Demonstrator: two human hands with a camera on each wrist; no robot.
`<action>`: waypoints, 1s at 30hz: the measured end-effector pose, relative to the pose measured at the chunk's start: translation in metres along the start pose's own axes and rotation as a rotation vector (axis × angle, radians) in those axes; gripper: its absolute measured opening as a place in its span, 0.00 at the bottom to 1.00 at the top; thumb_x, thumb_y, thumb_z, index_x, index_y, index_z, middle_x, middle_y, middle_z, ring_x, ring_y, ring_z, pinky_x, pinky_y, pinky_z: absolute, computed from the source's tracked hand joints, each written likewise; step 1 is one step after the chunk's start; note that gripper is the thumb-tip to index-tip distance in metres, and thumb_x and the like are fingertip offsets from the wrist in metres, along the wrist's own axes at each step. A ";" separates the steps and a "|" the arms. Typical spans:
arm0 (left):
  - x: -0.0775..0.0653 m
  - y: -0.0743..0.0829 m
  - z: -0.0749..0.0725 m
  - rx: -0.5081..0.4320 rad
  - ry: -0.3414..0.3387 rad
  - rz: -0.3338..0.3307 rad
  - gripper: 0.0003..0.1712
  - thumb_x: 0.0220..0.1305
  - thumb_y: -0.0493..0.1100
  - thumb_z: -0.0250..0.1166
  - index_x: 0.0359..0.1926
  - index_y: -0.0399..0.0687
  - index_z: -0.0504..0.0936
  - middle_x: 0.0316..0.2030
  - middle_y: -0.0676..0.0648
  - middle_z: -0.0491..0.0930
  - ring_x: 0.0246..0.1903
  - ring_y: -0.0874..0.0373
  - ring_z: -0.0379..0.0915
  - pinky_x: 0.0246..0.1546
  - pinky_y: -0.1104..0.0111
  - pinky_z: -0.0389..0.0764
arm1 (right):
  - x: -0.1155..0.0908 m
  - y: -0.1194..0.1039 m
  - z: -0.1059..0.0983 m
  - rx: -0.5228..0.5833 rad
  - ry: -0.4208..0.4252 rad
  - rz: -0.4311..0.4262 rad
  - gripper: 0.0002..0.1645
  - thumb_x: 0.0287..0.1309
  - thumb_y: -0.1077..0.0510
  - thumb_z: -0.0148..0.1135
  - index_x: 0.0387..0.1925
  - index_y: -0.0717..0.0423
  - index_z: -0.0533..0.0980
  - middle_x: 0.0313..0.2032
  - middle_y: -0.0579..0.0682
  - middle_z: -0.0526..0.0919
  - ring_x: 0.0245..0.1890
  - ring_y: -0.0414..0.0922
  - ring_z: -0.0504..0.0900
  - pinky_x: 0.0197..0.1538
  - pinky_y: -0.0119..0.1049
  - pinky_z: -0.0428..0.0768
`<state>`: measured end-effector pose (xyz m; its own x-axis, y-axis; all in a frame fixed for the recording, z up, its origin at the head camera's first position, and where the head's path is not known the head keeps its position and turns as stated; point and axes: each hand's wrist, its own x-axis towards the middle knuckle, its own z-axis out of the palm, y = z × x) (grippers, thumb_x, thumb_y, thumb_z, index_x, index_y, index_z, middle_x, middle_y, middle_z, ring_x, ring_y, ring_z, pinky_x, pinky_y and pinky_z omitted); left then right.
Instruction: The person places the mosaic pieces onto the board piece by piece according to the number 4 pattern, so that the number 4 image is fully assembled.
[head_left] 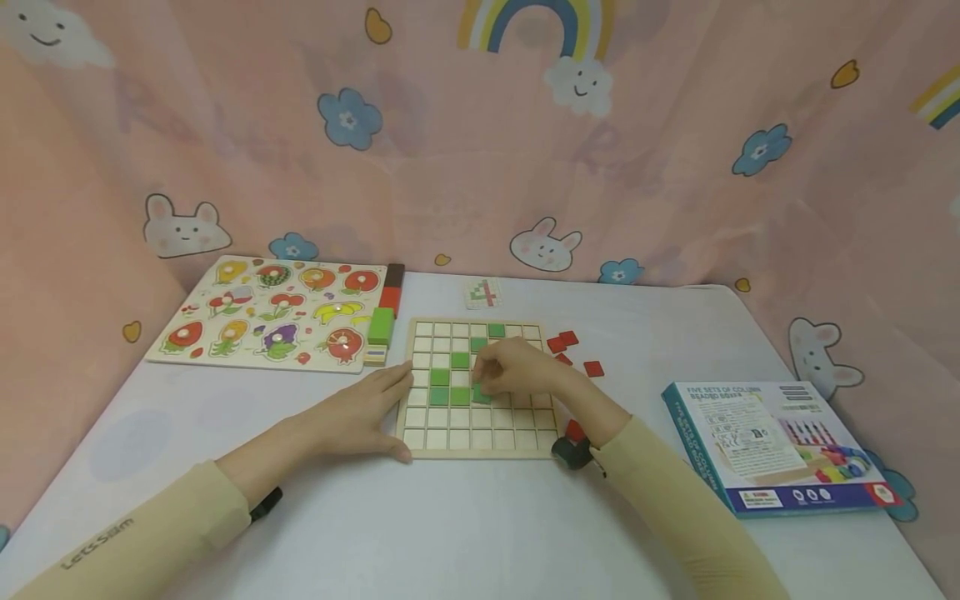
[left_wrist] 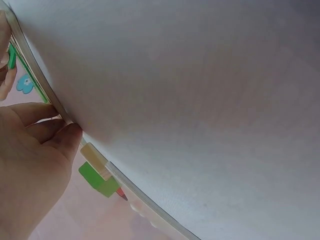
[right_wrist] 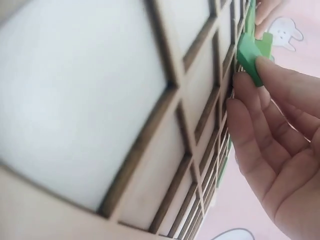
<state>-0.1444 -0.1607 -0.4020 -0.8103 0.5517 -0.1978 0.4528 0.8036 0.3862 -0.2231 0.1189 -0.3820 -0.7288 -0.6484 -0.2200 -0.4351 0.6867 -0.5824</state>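
A wooden grid board [head_left: 457,437] lies flat on the white table, with several green square tiles [head_left: 439,377] set in its cells. Over the middle of it, my right hand [head_left: 521,367] pinches a green tile [right_wrist: 250,60] between thumb and fingers. That tile is tilted and touches the grid in the right wrist view. At the board's left side rests my left hand [head_left: 356,417], fingers extended against the edge and thumb by the front corner. Its fingertips touch the board's rim in the left wrist view. My right hand hides some cells.
Several red tiles [head_left: 593,368] lie right of the board. Behind it is a small pattern card [head_left: 482,293]. A fruit peg puzzle [head_left: 247,312] and coloured blocks [head_left: 380,327] stand back left. A toy box [head_left: 780,442] lies on the right. Pink curtain [head_left: 450,167] encloses the table.
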 end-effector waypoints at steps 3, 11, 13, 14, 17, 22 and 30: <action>0.000 0.000 0.001 0.003 0.002 0.004 0.68 0.46 0.74 0.70 0.76 0.38 0.54 0.79 0.41 0.45 0.78 0.40 0.45 0.75 0.46 0.58 | 0.000 0.000 0.001 -0.012 -0.002 -0.005 0.06 0.54 0.60 0.71 0.34 0.45 0.84 0.31 0.41 0.85 0.35 0.40 0.78 0.41 0.30 0.80; 0.001 -0.001 0.001 0.005 0.004 0.002 0.68 0.45 0.74 0.70 0.76 0.38 0.54 0.80 0.42 0.44 0.78 0.41 0.44 0.76 0.47 0.58 | 0.000 -0.003 0.002 -0.035 0.006 0.002 0.04 0.55 0.59 0.72 0.30 0.46 0.84 0.29 0.40 0.85 0.36 0.40 0.77 0.42 0.31 0.79; 0.001 0.000 0.002 0.006 0.005 0.003 0.68 0.46 0.74 0.70 0.76 0.39 0.54 0.80 0.42 0.44 0.78 0.41 0.44 0.76 0.47 0.58 | 0.000 -0.003 0.003 -0.049 0.007 -0.001 0.04 0.55 0.59 0.71 0.30 0.45 0.84 0.29 0.40 0.85 0.36 0.40 0.77 0.42 0.31 0.79; 0.001 0.000 0.001 0.006 0.003 0.000 0.68 0.46 0.74 0.70 0.76 0.39 0.54 0.80 0.42 0.44 0.78 0.42 0.44 0.76 0.48 0.58 | 0.000 -0.003 0.003 -0.055 0.006 -0.004 0.04 0.55 0.59 0.71 0.30 0.45 0.84 0.29 0.39 0.85 0.36 0.40 0.77 0.42 0.31 0.78; 0.001 0.000 0.002 0.001 0.005 0.003 0.68 0.46 0.74 0.70 0.76 0.39 0.54 0.80 0.42 0.44 0.78 0.42 0.45 0.76 0.48 0.59 | 0.000 -0.003 0.003 -0.071 0.005 -0.016 0.04 0.56 0.59 0.70 0.31 0.45 0.84 0.30 0.39 0.85 0.36 0.40 0.76 0.42 0.31 0.78; 0.001 0.000 0.002 -0.006 0.004 0.004 0.68 0.45 0.73 0.71 0.76 0.39 0.54 0.80 0.42 0.44 0.78 0.42 0.45 0.76 0.49 0.59 | -0.001 0.001 -0.002 -0.098 0.041 0.004 0.04 0.59 0.58 0.67 0.32 0.43 0.84 0.30 0.39 0.83 0.36 0.41 0.76 0.42 0.32 0.78; 0.001 0.000 0.002 0.008 0.011 0.012 0.68 0.46 0.73 0.71 0.76 0.38 0.54 0.79 0.41 0.45 0.78 0.42 0.46 0.76 0.48 0.59 | -0.011 0.026 -0.034 -0.044 0.145 0.092 0.05 0.64 0.54 0.64 0.40 0.48 0.83 0.39 0.47 0.85 0.40 0.44 0.77 0.46 0.37 0.79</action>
<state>-0.1442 -0.1601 -0.4038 -0.8090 0.5585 -0.1832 0.4653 0.7989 0.3811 -0.2443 0.1547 -0.3679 -0.8341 -0.5298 -0.1538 -0.3830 0.7567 -0.5298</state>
